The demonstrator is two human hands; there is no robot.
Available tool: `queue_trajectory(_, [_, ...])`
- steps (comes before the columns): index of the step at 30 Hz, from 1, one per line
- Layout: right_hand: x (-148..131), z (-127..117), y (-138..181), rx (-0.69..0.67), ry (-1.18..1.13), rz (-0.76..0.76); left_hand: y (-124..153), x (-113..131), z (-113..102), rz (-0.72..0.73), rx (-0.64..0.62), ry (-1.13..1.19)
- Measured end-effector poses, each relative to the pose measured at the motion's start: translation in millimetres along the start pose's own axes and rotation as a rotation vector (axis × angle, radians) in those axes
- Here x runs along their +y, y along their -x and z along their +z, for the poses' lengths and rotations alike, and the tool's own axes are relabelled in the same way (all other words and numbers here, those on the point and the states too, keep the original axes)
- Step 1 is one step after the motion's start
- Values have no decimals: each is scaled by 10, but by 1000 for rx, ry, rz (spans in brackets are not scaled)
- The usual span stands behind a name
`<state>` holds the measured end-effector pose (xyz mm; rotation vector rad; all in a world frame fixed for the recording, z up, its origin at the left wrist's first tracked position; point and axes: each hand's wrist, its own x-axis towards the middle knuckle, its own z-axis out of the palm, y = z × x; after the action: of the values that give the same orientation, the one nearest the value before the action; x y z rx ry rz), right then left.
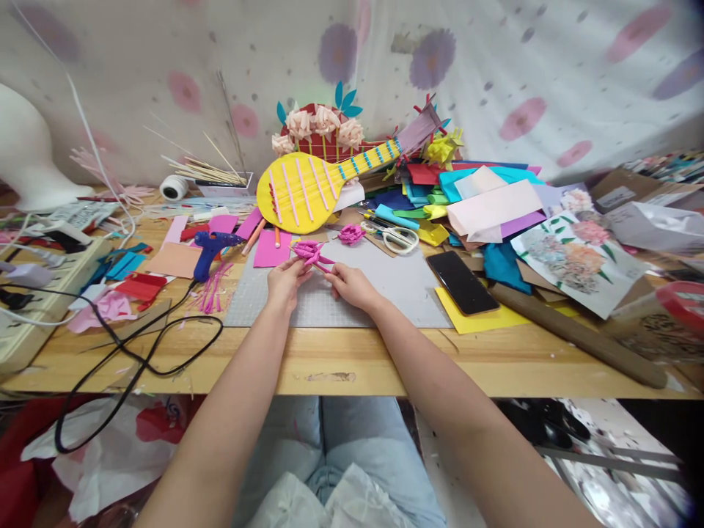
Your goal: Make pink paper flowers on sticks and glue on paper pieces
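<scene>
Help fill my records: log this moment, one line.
left hand: holds pink piece; right hand: holds same piece; glue gun: beside mat

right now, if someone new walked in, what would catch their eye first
Probably the big yellow lute-shaped instrument, toward the back of the table. Then perhaps the bright pink flower held between the left hand and right hand, over the grey mat.

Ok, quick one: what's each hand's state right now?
Left hand: closed, holding the pink paper flower.
Right hand: closed, fingers at the same flower's right end.
</scene>
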<state>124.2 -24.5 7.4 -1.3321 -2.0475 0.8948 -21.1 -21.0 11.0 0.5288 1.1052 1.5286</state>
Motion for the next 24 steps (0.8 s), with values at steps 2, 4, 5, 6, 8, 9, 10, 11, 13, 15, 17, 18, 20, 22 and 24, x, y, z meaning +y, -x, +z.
queue_trajectory(2, [5, 0, 1, -8, -3, 1, -1, -7, 5, 9, 9, -13])
queue_trajectory(4, [9, 1, 1, -5, -4, -1, -2, -13, 10, 18, 12, -14])
queue_trajectory(5, [10, 1, 1, -2, -4, -2, -2, -14, 12, 21, 9, -12])
queue_trajectory(6, [10, 2, 1, 1, -5, -2, -1, -15, 14, 21, 6, -9])
queue_trajectory(8, [9, 2, 0, 6, -6, 0, 2, -13, 15, 12, 6, -3])
queue_trajectory(9, [10, 3, -1, 6, -6, 2, 5, -11, 15, 7, 7, 0])
queue_trajectory(10, [10, 3, -2, 7, -7, 3, 6, -9, 15, 3, 9, 4])
queue_trajectory(11, [12, 4, -3, 7, -8, 4, 8, -8, 14, 0, 11, 7])
queue_trajectory(13, [18, 7, -7, 8, -14, 4, 9, -7, 11, 2, 12, 13])
queue_trajectory(15, [28, 10, -10, 8, -21, 0, 6, -8, 7, 1, 8, 14])
queue_trajectory(17, [37, 14, -11, 11, -26, -12, 4, -9, 2, -3, -4, 12])
queue_trajectory(18, [41, 15, -10, 12, -28, -18, 3, -9, 0, -4, -7, 10])
queue_trajectory(20, [45, 15, -9, 13, -35, -29, 1, -9, -2, 0, -6, 7])
queue_trajectory(22, [43, 13, -6, 14, -38, -36, -1, -7, -2, 14, 9, 8])
queue_trajectory(24, [39, 10, -3, 22, -30, -45, -6, -1, -2, 33, 32, 13])
